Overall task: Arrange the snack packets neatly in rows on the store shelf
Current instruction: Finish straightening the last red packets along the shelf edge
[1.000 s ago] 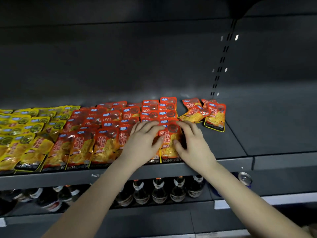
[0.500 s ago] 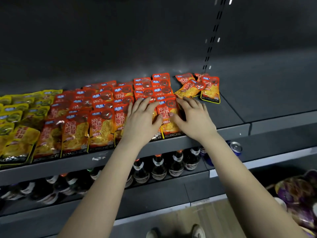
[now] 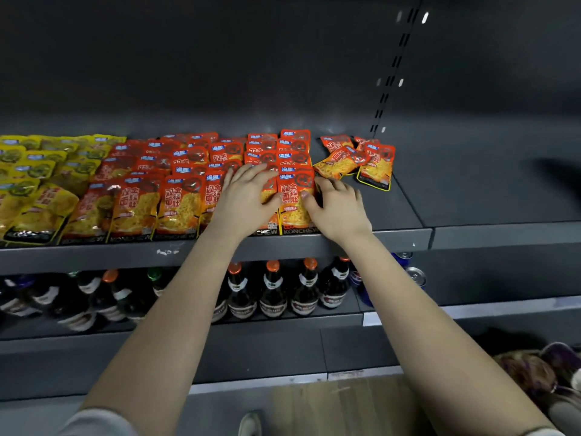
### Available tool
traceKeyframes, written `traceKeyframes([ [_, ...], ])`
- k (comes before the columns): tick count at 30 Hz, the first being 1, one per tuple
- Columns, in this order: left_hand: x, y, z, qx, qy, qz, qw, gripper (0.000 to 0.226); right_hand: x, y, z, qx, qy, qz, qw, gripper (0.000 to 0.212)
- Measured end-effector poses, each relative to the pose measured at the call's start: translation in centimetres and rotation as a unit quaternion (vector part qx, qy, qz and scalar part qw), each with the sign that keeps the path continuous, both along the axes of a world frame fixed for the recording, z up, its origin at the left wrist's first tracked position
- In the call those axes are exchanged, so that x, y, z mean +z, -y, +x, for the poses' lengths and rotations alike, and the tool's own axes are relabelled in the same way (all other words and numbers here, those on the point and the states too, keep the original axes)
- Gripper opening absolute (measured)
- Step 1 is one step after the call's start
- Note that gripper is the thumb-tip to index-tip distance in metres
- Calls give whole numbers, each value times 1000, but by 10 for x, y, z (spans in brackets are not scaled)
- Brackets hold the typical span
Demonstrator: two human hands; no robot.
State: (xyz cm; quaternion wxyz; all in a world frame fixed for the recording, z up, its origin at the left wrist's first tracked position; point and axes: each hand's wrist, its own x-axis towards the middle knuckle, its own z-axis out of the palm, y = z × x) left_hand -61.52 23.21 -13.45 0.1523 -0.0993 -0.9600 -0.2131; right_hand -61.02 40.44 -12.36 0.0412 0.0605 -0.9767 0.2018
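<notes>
Red-orange snack packets [image 3: 179,199] lie in overlapping rows on the dark shelf [image 3: 408,234]. Yellow packets [image 3: 31,184] fill the rows at the left. My left hand [image 3: 245,199] lies flat, fingers straight, on the front packets of the second row from the right. My right hand [image 3: 338,206] touches the right edge of the front red packet [image 3: 294,196] of the last row, thumb on its face, fingers bent beside it. A loose, untidy cluster of red packets [image 3: 355,158] lies further back to the right.
The shelf surface right of the cluster [image 3: 471,190] is bare and dark. Below, a lower shelf holds dark bottles with orange caps [image 3: 273,291] and cans [image 3: 415,275]. A bag of purple goods [image 3: 540,369] sits at the lower right. The floor and a shoe [image 3: 250,423] show below.
The view has shifted a little; both hands stay on the front packets. The right hand has slid slightly to the packet's right edge.
</notes>
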Motion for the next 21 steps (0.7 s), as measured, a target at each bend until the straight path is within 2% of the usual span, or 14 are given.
traceKeyframes([
  [21, 3, 1, -2, 5, 5, -21, 1000, 52, -1, 1, -1, -7, 4, 28, 1000, 57],
])
